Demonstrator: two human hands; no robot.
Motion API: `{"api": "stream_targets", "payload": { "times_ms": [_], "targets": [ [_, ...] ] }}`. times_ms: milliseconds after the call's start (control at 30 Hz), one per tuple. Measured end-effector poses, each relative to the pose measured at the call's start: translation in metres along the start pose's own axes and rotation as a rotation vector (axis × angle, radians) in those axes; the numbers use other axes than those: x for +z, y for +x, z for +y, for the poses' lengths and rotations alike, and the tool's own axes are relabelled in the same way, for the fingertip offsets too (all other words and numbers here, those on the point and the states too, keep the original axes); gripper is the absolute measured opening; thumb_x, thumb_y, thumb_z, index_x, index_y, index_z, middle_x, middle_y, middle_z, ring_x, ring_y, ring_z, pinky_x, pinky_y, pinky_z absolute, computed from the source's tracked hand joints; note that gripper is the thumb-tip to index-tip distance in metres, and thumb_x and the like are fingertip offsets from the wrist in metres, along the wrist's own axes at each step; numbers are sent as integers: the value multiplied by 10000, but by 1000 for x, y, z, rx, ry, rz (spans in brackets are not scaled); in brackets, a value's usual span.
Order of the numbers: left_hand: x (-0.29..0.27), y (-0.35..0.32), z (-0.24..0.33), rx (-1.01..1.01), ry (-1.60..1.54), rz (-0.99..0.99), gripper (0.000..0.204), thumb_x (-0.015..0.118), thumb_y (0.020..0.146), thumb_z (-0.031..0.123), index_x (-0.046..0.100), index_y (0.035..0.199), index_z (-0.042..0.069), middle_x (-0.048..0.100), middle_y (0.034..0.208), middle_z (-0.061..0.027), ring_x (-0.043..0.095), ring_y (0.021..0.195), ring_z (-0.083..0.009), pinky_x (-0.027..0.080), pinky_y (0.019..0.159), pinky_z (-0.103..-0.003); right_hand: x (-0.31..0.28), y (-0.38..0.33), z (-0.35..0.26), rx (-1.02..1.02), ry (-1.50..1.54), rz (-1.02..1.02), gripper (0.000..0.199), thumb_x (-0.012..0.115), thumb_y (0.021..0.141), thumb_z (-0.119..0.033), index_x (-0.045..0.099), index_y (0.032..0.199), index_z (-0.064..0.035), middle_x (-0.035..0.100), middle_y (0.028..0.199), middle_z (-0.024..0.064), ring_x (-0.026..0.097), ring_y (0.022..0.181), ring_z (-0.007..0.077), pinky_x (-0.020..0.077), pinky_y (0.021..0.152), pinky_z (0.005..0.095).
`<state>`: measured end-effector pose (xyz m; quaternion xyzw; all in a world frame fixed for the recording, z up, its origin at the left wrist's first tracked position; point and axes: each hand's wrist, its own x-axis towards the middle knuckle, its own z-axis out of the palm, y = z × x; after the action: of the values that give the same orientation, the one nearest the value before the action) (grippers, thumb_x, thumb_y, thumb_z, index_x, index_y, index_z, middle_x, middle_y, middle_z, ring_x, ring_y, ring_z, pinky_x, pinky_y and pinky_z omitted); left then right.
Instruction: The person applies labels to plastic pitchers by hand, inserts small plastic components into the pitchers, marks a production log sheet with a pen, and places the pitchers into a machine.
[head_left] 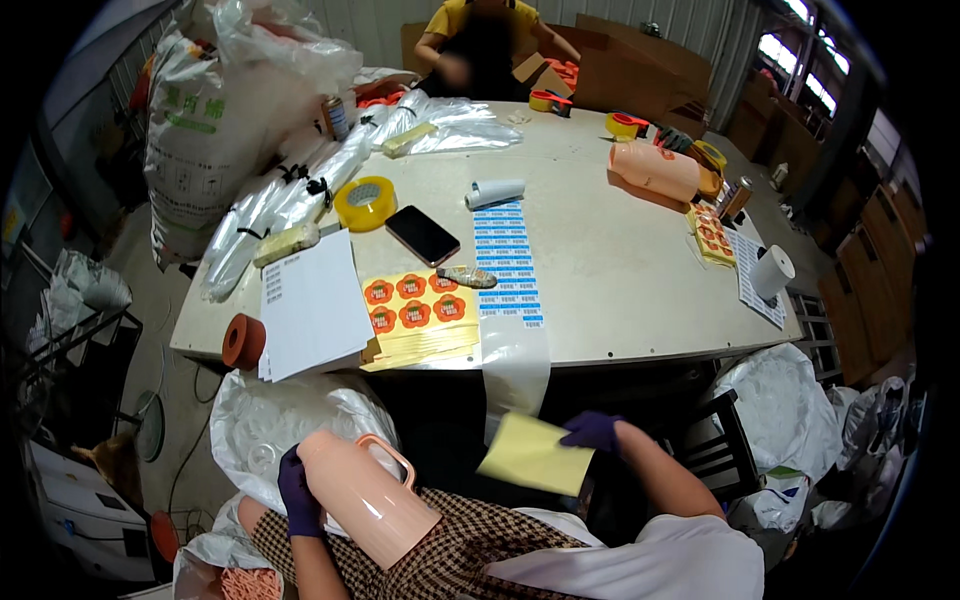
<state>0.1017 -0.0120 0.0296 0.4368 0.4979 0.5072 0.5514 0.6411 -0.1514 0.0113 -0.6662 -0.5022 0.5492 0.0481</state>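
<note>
My left hand [298, 493], in a purple glove, is closed around the side of a glossy pink jug [365, 500] with a loop handle. The jug lies tilted over my lap, its narrower end up and to the left. In my purple-gloved right hand [594, 431] is a plain pale-yellow sheet [537, 456], gripped at its upper right corner and slightly blurred. In front, on the table [620, 310], lie yellow sheets with red flower-shaped stickers [415, 305] and a strip of small blue-and-white labels [503, 250] hanging over the near edge.
White papers [312, 310], yellow tape [366, 203] and a phone [423, 235] lie on the table's left half. Another pink jug [655, 171] lies at the far right, near a white roll [772, 272]. Plastic-lined bags [245, 405] flank me. Across the table stands a person [485, 45].
</note>
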Motion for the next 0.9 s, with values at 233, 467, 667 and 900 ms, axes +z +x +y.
{"api": "stream_targets", "payload": {
  "times_ms": [233,467,667,900],
  "targets": [
    [-28,7,-16,74,30,253,358,592,890,23,549,1243,-25,623,1191,-136,616,1055,-220,504,928,-336,-49,71,182,210,-750,505,476,663,801,-440,707,1147,-116,670,1202,198,661,1064,368,534,916,446],
    [51,-13,104,722,781,-117,457,674,851,76,575,1295,25,617,1262,-153,563,1222,-314,421,1075,-420,-4,99,129,206,-442,398,553,636,831,-502,683,1224,-117,653,1254,199,625,1150,374,508,962,440],
    [162,40,139,1084,1289,-381,549,794,737,249,629,1255,169,500,1458,-117,448,1350,-361,265,1152,-573,-11,-43,-173,-254,-467,-213,609,588,914,-517,577,1380,-125,636,1299,173,613,1180,359,471,1029,418],
    [148,125,109,1098,1492,-398,132,605,868,169,658,987,191,530,1454,-85,425,1397,-335,162,1190,-613,-67,64,-293,-1037,-405,484,391,632,926,-347,662,1242,-118,683,1145,143,649,1035,342,514,926,415]
  ]
}}
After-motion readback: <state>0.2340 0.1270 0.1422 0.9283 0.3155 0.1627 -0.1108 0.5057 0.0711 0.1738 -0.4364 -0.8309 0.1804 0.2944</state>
